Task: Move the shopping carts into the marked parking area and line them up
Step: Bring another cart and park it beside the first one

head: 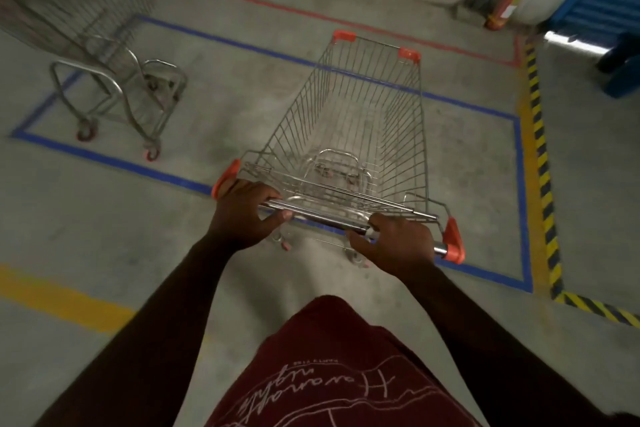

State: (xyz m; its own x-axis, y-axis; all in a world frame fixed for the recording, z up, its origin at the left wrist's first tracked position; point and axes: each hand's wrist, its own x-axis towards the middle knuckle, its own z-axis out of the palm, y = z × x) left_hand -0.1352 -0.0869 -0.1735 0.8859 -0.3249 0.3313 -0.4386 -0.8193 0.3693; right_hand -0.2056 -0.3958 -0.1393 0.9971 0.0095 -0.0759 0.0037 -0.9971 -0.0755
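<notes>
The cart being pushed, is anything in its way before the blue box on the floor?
Nothing visible blocks it. The silver wire shopping cart with orange corners already crosses the near line of the blue tape rectangle, with bare floor ahead. The other grey wire cart stands off to the left.

The blurred second cart (104, 55), perhaps loaded, is cropped top-left.

Two carts in sight: one (349, 135) up front, another (104, 45) off to the left. Two hands, left (242, 211) and right (398, 246). One blue outline (104, 158), one red outline (346, 22), one extinguisher (507, 0).
</notes>
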